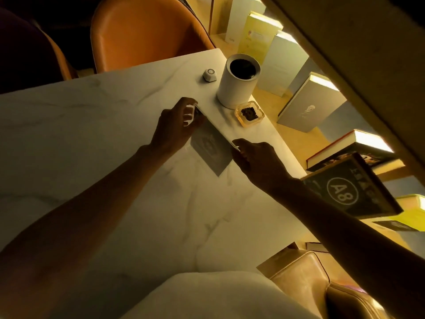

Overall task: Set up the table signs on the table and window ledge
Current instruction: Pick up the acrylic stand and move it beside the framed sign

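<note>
A thin upright table sign [210, 146] stands on the white marble table [103, 139], seen almost edge-on from above, its grey printed face toward me. My left hand [177, 125] grips its far upper corner. My right hand [255, 162] pinches its near upper corner. A second sign, dark with "A8" in a circle [351, 189], stands tilted on the wooden window ledge [296, 139] to the right, just past my right forearm.
A white cylindrical bin [236, 81], a small white call button [209, 75] and a glass ashtray [249, 113] sit at the table's far right corner. Books [308, 104] line the ledge. An orange chair [147, 31] stands opposite; a tan chair [310, 279] is near me.
</note>
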